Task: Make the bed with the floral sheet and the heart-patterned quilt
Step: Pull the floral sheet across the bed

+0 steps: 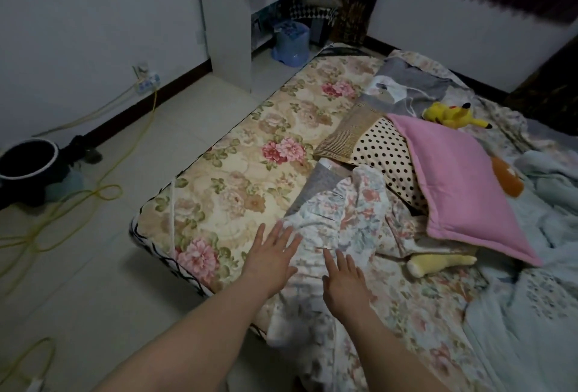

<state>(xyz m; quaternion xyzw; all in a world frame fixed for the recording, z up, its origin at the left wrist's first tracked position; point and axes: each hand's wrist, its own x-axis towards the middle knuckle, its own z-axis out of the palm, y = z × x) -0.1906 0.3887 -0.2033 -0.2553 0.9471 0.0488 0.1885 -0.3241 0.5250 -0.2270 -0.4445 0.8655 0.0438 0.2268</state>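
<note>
Lying crumpled, pale floral sheet (353, 229)

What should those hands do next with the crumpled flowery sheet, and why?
Probably grip the floral sheet by its bunched edge and draw it left. The left hand and right hand are open over it, and the mattress beside them is bare.

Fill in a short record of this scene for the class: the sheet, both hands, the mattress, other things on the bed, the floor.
Floral sheet: crumpled, bunched toward the middle of the bed
Left hand: open, fingers spread, at the sheet's edge
Right hand: open, fingers spread, over the sheet
Mattress: flowered, its left side bare
On the bed: pink quilted pad lying over a polka-dot pillow; yellow plush toy farther back
Floor: yellow cable in loops
</note>
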